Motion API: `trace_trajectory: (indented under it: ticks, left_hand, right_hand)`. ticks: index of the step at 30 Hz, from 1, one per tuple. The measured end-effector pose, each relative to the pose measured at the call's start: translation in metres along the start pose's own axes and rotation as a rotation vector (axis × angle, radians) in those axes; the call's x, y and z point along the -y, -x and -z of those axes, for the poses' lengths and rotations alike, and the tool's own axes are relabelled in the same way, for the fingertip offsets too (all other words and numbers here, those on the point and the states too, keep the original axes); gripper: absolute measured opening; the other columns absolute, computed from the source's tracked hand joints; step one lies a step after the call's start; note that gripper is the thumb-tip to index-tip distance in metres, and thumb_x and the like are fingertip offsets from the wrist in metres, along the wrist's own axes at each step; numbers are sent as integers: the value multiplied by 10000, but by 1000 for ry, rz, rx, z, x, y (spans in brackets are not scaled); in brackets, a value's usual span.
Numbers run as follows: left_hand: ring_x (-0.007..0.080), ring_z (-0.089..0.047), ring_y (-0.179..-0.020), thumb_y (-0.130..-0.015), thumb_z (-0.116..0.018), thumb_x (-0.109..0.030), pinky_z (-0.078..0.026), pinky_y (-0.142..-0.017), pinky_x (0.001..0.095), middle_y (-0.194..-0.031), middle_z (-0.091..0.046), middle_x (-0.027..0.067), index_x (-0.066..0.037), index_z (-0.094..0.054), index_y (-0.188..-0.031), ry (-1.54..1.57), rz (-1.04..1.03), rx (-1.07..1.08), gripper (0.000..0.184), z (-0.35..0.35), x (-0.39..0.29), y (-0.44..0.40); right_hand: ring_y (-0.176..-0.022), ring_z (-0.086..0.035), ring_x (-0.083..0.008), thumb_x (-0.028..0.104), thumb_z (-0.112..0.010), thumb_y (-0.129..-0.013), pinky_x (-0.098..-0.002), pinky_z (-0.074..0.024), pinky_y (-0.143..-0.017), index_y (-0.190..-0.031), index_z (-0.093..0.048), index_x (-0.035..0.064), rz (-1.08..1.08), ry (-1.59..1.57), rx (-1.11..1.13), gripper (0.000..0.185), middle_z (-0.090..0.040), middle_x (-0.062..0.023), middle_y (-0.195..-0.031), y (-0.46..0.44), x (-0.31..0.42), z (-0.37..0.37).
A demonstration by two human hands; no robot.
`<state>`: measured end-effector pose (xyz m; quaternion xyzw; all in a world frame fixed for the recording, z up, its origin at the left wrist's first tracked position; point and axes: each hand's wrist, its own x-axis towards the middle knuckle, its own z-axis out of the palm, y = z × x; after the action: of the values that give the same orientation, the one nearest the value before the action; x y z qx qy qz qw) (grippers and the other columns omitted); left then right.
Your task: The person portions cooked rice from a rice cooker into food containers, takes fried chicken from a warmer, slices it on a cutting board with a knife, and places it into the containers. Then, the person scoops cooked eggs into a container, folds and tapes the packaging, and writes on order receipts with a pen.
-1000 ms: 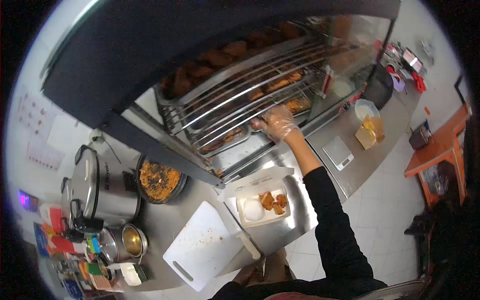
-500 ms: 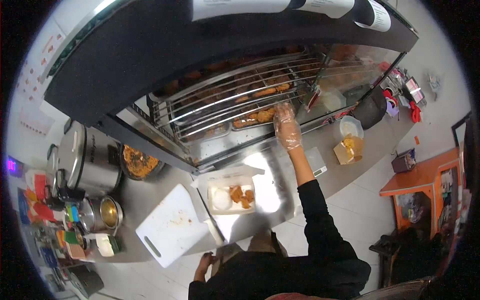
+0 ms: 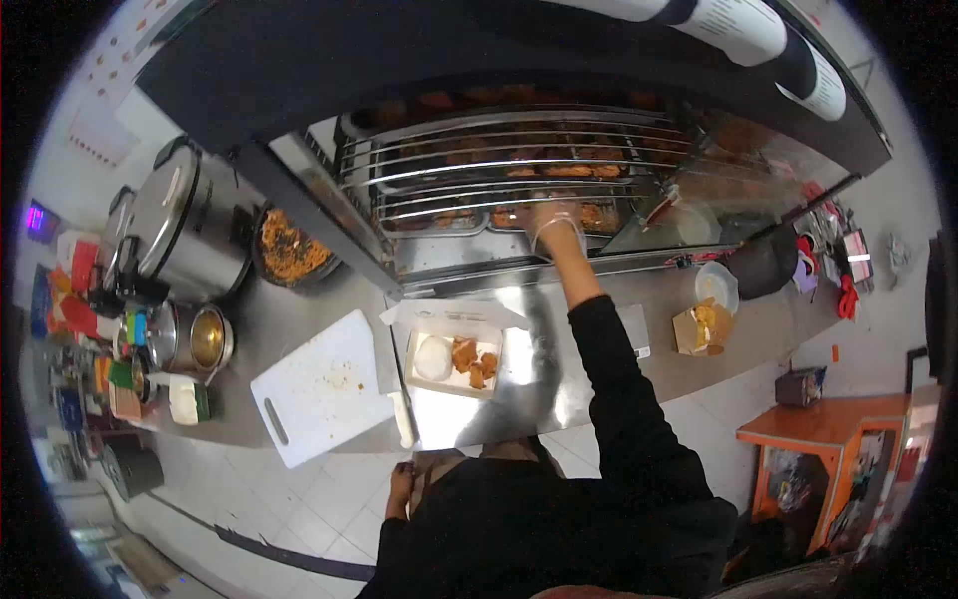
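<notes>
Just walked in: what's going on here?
The person's gloved right hand is inside the food cabinet, at a lower tray of browned food; its grip is hidden. The left hand hangs by the body. On the counter, an open box holds a white mound and brown pieces, beside a knife and cutting board.

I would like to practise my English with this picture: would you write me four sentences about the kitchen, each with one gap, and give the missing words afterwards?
1. The right hand, in the food cabinet, wears a clear plastic ____.
2. Between the cutting board and the open food box lies a ____ with a pale handle.
3. In the food box, as the camera sees it, the white mound sits to the ____ of the brown pieces.
4. The colour of the cutting board is ____.

Missing words: glove; knife; left; white.
</notes>
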<state>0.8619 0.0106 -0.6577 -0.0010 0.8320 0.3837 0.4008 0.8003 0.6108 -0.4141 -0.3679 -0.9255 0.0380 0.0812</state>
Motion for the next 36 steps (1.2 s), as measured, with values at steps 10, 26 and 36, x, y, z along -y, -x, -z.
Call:
trace_trajectory:
  ticks: [10,26,36]
  left_hand:
    - [166,-568,-785,-938,-511,-274,-469,-712,311,-867,-622,78,13,-569,-1021,373,94,-97,304,-18,10,7]
    - [212,-593,-906,-899,-525,-193,-465,-806,318,-990,-647,121,3,-581,-1077,292,39,-111,270,-22,42,-11]
    - [152,-560,-738,-916,-556,-296,-463,-679,288,-855,-630,67,15,-606,-1019,387,90,-194,331,-16,45,17]
  right_hand:
    - [-1066,-569,-373,453,-491,-889,-538,-328,-1001,-1179,-533,12,-236,-379,133,529,-554,-245,-1192,11,1,-12]
    - [-1023,-600,-240,229,-503,-955,-352,-527,-800,-1261,-464,47,-224,-2156,309,358,-567,-127,-1190,162,70,44]
    - [-837,-628,-212,328,-592,-896,-334,-516,-706,-1215,-508,73,-312,-2061,987,417,-609,-107,-1042,181,185,-5]
